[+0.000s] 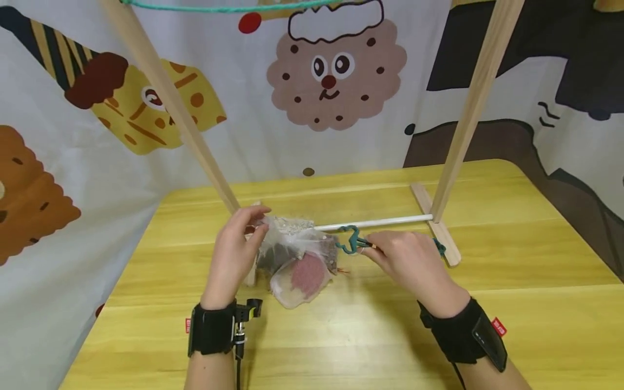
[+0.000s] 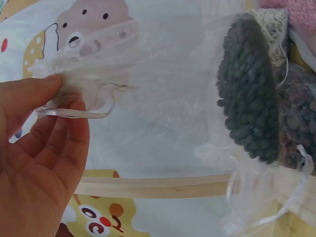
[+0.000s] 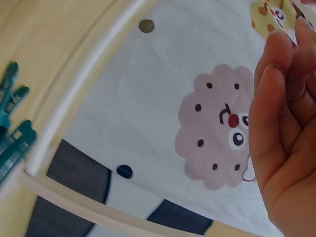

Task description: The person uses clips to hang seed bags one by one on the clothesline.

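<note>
My left hand (image 1: 236,238) pinches the gathered top of a sheer white drawstring pouch (image 2: 118,74), its ribbon hanging by the fingers. The mesh stretches towards several filled pouches; which filling it belongs to I cannot tell. Among them are a pouch of dark pellets (image 2: 249,94), one of pale bits (image 1: 292,223) and one of pink grains (image 1: 309,276). Just right of the pile, my right hand (image 1: 409,260) pinches a teal clip (image 1: 350,240) by its handle end. In the right wrist view the curled fingers (image 3: 271,118) hide that clip.
A wooden frame stands on the yellow table (image 1: 341,336), with uprights (image 1: 468,114), a white crossbar (image 1: 385,222) low between them and a teal cord (image 1: 229,9) overhead. More teal clips (image 3: 15,143) lie by the right foot. A printed cloth (image 1: 234,157) hangs behind.
</note>
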A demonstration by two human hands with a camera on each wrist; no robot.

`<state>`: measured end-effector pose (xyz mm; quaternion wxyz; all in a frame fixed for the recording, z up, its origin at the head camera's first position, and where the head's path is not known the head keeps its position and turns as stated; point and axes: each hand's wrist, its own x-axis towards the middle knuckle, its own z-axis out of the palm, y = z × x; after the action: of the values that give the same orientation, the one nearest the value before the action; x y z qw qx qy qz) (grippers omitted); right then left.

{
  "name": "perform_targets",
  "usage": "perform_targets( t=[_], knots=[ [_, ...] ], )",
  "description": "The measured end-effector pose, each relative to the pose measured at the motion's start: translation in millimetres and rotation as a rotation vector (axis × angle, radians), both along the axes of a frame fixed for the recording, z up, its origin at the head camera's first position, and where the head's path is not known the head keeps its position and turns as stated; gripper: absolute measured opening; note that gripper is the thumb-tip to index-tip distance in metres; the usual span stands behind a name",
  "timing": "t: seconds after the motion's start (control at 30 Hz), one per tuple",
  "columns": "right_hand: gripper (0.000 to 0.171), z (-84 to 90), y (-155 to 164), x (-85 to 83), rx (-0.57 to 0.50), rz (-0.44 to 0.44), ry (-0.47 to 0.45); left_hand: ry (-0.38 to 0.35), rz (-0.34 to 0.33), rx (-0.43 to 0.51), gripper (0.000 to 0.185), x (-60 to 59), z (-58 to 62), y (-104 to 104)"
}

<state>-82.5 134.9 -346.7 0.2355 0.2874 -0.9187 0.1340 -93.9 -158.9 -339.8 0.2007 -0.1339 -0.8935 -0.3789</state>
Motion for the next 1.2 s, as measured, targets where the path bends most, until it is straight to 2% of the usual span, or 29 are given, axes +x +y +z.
perform_targets(
  t=[0.1,0.2,0.33,0.5,0.7,0.8,0.97,1.2],
  knots=[
    [0.020,10.9,2,-0.2,0.000,0.007,0.029,0.055,-0.018,0.034,0.032,3.2,6.6,1],
    [0.020,25.8,4,-0.7,0.035,0.029,0.064,0.083,-0.026,0.072,0.031,8.2,11.6,2],
    [0.022,53.5,5,-2.0,0.087,0.058,0.111,0.082,-0.024,0.098,0.030,12.6,17.5,3],
    [0.026,95.3,5,-3.5,0.149,0.049,0.162,0.105,-0.010,0.091,0.031,11.7,29.3,6],
    [0.035,152.8,4,-5.2,0.219,0.040,0.261,0.198,-0.011,0.053,0.031,6.9,62.2,8],
    [0.035,175.5,3,-7.1,0.259,0.040,0.292,0.248,-0.014,0.018,0.030,4.1,79.1,8],
    [0.031,203.1,0,-8.7,0.315,0.018,0.308,0.322,-0.025,-0.057,0.027,0.2,106.0,10],
    [0.029,233.1,-5,-10.7,0.316,-0.018,0.326,0.459,-0.033,-0.156,0.022,-4.3,141.4,14]
  ],
)
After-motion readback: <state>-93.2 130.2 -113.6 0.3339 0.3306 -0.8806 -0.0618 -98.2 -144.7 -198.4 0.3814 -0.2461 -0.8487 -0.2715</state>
